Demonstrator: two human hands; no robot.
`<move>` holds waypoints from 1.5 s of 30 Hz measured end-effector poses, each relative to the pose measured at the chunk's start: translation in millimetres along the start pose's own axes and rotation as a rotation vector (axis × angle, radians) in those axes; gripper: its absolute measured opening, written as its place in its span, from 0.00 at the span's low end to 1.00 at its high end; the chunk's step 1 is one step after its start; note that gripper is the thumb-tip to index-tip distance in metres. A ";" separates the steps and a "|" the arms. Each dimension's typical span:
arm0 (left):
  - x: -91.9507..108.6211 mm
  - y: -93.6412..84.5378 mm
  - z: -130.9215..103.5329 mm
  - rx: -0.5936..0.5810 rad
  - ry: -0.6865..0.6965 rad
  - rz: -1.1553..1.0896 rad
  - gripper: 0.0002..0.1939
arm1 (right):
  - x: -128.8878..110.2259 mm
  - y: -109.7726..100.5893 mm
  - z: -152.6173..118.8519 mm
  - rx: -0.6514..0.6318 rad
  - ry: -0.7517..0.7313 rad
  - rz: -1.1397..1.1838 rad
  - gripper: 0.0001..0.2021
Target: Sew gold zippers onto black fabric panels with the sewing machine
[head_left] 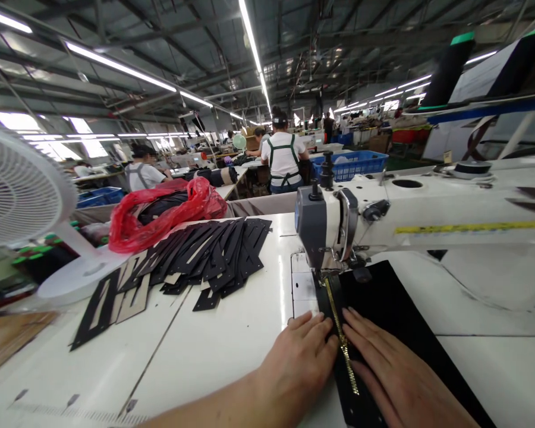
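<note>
The left hand (301, 359) lay flat on the black fabric (395, 315) just left of the gold zipper (339, 327), its fingers close together and pressing down. The right hand (396, 365) lay to the right of the zipper, fingers nearly straight and narrowly spaced. The zipper ran from the sewing machine's needle area down between both hands. On the white worktop (214, 362), black cut pieces (214, 252) were spread beside a red plastic bag (169, 208) and a white fan (31, 190).
</note>
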State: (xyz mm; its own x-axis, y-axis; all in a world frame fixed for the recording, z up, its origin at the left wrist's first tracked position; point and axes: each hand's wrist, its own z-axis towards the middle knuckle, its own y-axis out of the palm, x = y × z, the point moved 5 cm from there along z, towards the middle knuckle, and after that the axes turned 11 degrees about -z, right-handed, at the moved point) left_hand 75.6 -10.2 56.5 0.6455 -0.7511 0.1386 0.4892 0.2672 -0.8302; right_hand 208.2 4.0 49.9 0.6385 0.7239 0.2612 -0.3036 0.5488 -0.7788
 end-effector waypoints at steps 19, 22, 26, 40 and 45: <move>-27.0 6.6 12.0 -0.033 -0.023 -0.101 0.11 | 12.2 16.2 23.1 -0.080 -0.039 -0.106 0.19; -34.4 9.2 15.1 -0.031 -0.024 -0.131 0.10 | 15.8 22.4 27.0 -0.086 -0.026 -0.072 0.19; -43.9 12.0 19.5 -0.045 -0.049 -0.138 0.10 | 21.6 28.6 31.8 -0.062 0.000 -0.027 0.20; -61.5 15.8 24.0 -0.087 -0.142 -0.188 0.10 | 38.5 40.8 40.8 -0.044 0.125 0.140 0.17; -42.9 8.6 13.8 -0.036 -0.055 -0.163 0.10 | 22.6 16.8 29.2 0.044 -0.039 -0.033 0.22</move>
State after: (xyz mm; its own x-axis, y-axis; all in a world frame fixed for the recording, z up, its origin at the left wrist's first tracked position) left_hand 60.2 32.7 50.9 0.5911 -0.7480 0.3018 0.5692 0.1217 -0.8132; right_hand 196.9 41.8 59.4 0.6207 0.7207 0.3089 -0.3143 0.5896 -0.7440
